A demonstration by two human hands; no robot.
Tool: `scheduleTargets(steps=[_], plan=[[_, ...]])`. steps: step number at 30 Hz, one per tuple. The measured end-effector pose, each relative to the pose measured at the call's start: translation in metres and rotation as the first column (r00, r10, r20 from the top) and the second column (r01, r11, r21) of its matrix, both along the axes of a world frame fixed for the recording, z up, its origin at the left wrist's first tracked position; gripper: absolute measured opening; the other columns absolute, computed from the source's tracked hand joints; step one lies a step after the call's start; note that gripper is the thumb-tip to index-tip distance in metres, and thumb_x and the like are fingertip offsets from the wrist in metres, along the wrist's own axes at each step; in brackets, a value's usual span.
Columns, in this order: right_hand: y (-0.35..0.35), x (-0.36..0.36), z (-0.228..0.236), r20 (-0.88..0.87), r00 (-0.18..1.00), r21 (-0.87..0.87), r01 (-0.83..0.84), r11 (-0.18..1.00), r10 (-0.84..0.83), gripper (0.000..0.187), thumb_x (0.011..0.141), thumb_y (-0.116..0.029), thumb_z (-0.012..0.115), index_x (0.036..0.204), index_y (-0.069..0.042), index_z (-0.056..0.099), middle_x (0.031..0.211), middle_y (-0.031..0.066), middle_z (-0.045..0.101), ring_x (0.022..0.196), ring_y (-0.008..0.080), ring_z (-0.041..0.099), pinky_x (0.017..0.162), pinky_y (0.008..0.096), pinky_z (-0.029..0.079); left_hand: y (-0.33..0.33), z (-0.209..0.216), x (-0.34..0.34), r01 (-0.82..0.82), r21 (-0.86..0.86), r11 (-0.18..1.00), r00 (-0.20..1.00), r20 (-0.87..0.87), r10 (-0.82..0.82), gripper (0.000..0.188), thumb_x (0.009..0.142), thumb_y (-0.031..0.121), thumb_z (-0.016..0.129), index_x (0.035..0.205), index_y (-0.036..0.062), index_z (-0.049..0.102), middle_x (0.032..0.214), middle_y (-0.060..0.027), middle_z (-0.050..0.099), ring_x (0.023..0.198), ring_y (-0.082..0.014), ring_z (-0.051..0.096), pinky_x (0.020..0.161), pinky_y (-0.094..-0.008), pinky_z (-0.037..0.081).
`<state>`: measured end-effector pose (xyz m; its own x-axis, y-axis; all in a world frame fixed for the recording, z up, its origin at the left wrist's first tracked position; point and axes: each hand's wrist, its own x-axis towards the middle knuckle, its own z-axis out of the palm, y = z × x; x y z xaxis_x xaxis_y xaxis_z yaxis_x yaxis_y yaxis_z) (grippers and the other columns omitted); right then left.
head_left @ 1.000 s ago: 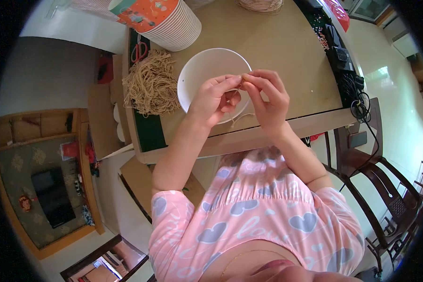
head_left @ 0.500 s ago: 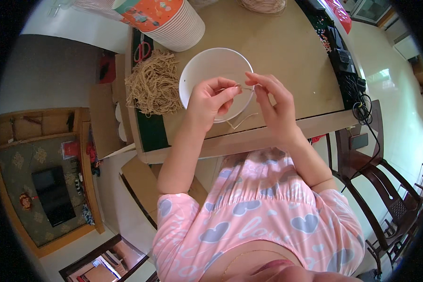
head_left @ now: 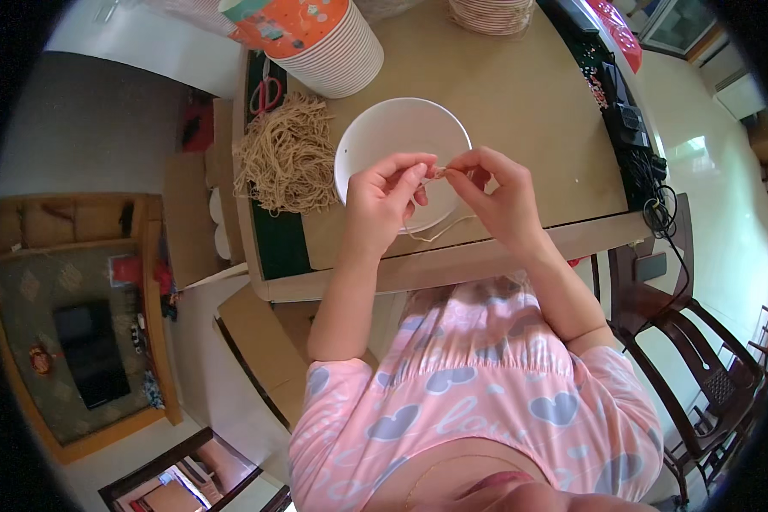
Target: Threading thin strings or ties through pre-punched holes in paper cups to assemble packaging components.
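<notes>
Over the near rim of a white bowl (head_left: 375, 128), my two hands meet with fingertips almost touching. A thin tan cord (head_left: 438, 236) runs between them, and its loose part hangs in a loop below. My left hand (head_left: 382, 194) pinches the cord between thumb and forefinger. Closed on the cord from the other side is my right hand (head_left: 502, 194), also in a pinch. Whether the cord is knotted there is too small to tell. Left of the bowl lies a tangled heap of similar tan cords (head_left: 286, 158).
Red-handled scissors (head_left: 266, 94) lie beyond the heap. A stack of large paper cups (head_left: 337, 60) stands at the back left, with a wrapped stack (head_left: 492, 15) at the far edge. Black cables (head_left: 657, 205) hang off the right side above a wooden chair (head_left: 691, 341).
My right fingers, spread a little before, have closed into a pinch on the cord and come nearer my left fingertips. The cord's loose part has shifted. The whole view has moved slightly.
</notes>
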<state>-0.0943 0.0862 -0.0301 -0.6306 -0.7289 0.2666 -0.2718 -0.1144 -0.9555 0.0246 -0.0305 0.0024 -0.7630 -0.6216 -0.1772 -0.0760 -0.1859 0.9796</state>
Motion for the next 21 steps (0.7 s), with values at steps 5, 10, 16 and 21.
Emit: scheduleTargets(steps=[5, 10, 16, 21], plan=[[-0.002, 0.002, 0.002, -0.021, 1.000, 0.031, 0.015, 0.999, -0.014, 0.008, 0.081, -0.004, 0.070, 0.086, -0.002, 0.065, 0.074, 0.0039, 0.063, 0.057, 0.0073, 0.049, 0.052, 0.0225, 0.042, 0.008, -0.003, -0.003, 0.001, -0.293, 0.956, 0.996, 0.083, 0.025, 0.011, 0.086, 0.003, 0.063, 0.097, 0.0014, 0.068, 0.081, -0.0020, 0.066, 0.063, -0.0054, 0.055, 0.053, -0.0190, 0.043], [0.000, 0.003, 0.010, -0.113, 0.994, 0.093, 0.013, 0.996, -0.003, 0.021, 0.078, -0.006, 0.071, 0.098, -0.005, 0.063, 0.081, 0.0053, 0.064, 0.059, 0.0131, 0.054, 0.055, 0.0265, 0.045, 0.009, -0.010, 0.000, -0.068, -0.510, 0.858, 0.995, 0.029, 0.096, 0.005, 0.083, 0.001, 0.064, 0.088, 0.0022, 0.065, 0.082, -0.0023, 0.063, 0.063, -0.0063, 0.054, 0.056, -0.0209, 0.045], [-0.003, 0.008, 0.015, -0.429, 0.901, 0.138, -0.009, 0.990, 0.068, 0.024, 0.080, -0.010, 0.067, 0.101, -0.008, 0.056, 0.084, 0.0100, 0.064, 0.076, 0.0282, 0.062, 0.067, 0.0378, 0.049, 0.014, -0.005, 0.008, -0.167, -0.609, 0.776, 0.981, -0.023, 0.193, 0.005, 0.084, -0.001, 0.063, 0.089, 0.0017, 0.063, 0.091, -0.0017, 0.056, 0.072, -0.0063, 0.053, 0.063, -0.0188, 0.044], [-0.004, 0.010, 0.014, -0.389, 0.919, 0.155, -0.003, 0.988, 0.064, 0.018, 0.081, -0.010, 0.066, 0.094, -0.007, 0.055, 0.082, 0.0106, 0.063, 0.075, 0.0277, 0.063, 0.064, 0.0379, 0.049, 0.014, -0.014, 0.010, -0.220, -0.629, 0.746, 0.973, -0.084, 0.216, 0.008, 0.081, -0.001, 0.064, 0.088, 0.0026, 0.062, 0.088, -0.0011, 0.051, 0.063, -0.0053, 0.044, 0.055, -0.0194, 0.040]])
